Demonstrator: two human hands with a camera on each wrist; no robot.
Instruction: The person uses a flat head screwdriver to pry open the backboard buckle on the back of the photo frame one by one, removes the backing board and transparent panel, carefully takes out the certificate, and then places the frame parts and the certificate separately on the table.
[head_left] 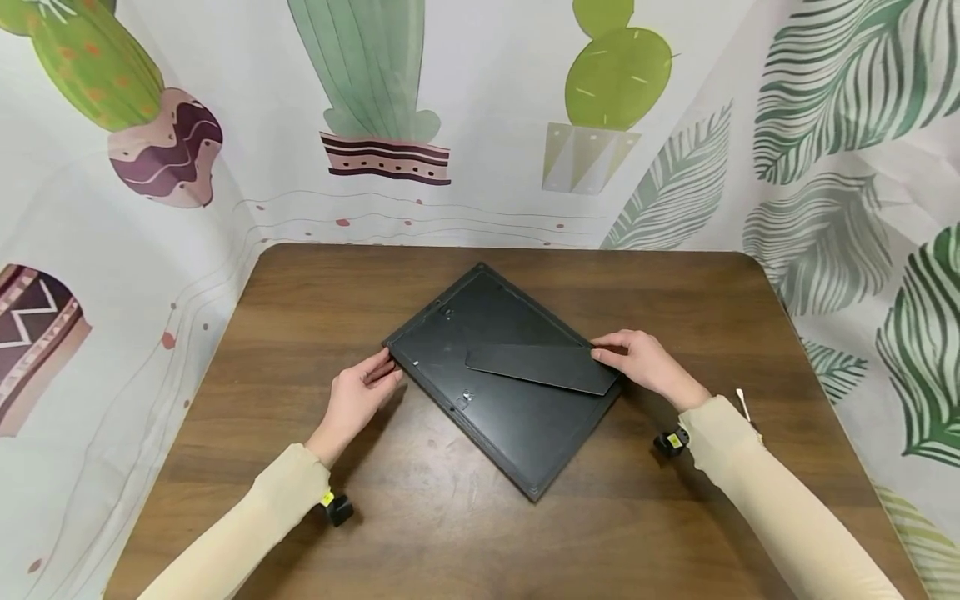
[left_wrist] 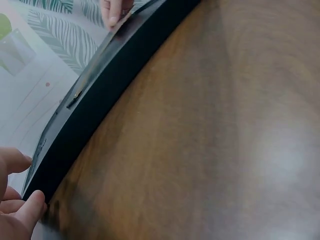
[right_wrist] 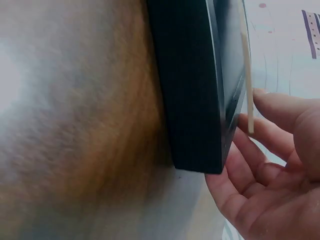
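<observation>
A black picture frame lies back side up on the wooden table, turned so a corner points toward me. Its easel stand is a tapered flap slanting across the back toward the right corner. At the left corner, my left hand grips the frame between thumb and fingers. My right hand is at the opposite corner. In the right wrist view, its thumb and index finger pinch the end of the stand, which stands slightly off the back. Its other fingers touch the frame's corner.
A small tool with a metal tip lies by the right sleeve, partly hidden. The brown table ends at a back edge against a printed cloth with cactus and leaf patterns.
</observation>
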